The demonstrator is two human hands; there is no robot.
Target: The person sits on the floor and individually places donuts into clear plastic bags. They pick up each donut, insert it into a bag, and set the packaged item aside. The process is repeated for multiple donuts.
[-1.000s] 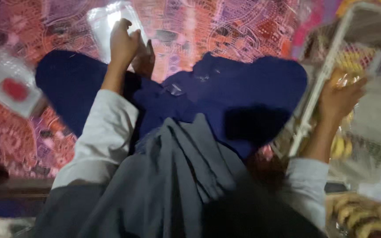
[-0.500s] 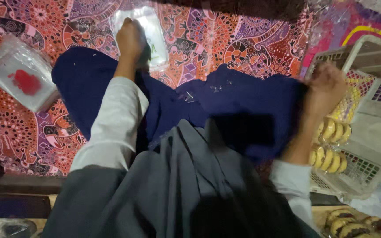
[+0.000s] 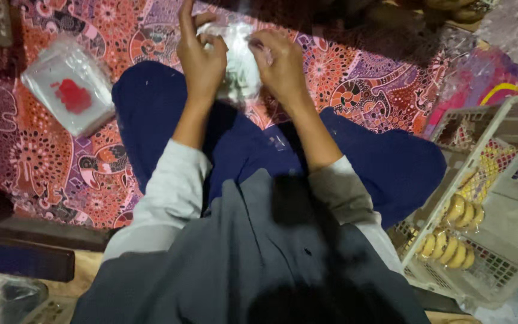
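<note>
Hands meet at 12 o'clock: my left hand [image 3: 202, 60] and right hand [image 3: 280, 66] both pinch a clear plastic bag [image 3: 238, 72] over the patterned mat [image 3: 355, 90], probably working its mouth; plastic basket [image 3: 451, 174] of yellow cookies [image 3: 451, 234] waits at 4.

We see a dim scene with light falling from above; the bottom centre sinks into shadow, and the upper right corner blurs softly.
</note>
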